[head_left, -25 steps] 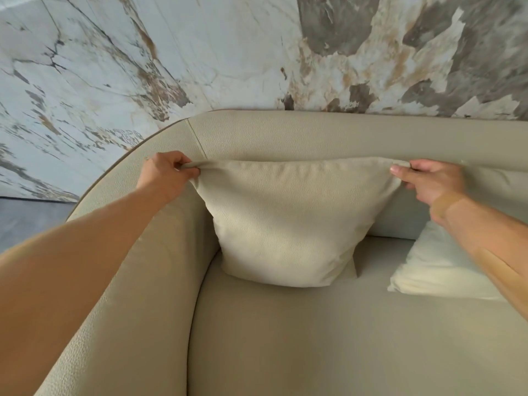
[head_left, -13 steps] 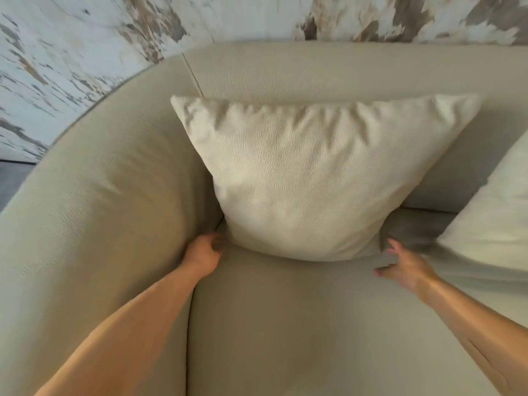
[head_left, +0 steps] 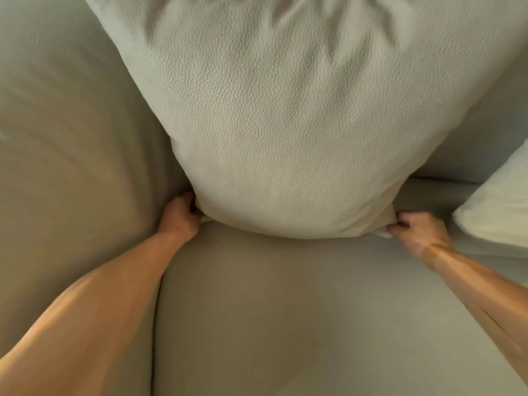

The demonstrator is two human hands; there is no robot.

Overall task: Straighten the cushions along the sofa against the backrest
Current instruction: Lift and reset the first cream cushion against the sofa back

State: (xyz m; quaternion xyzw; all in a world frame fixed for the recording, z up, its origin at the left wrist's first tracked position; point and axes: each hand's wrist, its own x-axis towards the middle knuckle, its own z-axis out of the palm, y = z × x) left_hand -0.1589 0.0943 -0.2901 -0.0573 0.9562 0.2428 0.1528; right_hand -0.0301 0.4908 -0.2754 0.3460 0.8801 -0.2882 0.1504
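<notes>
A large beige textured cushion stands upright on the sofa seat and fills the upper middle of the view. My left hand grips its lower left corner, down in the gap beside the curved sofa arm. My right hand pinches the lower right corner, fingers curled round the fabric. The cushion's top edge is out of frame, so its contact with the backrest is hidden.
A second, paler cushion lies tilted at the right edge, close to my right hand. The rounded sofa arm rises on the left. A strip of backrest shows between the two cushions.
Both hands dropped from the cushion's top corners to its bottom corners and now grip them. The camera has moved much closer to the cushion, and the wall has left the view.
</notes>
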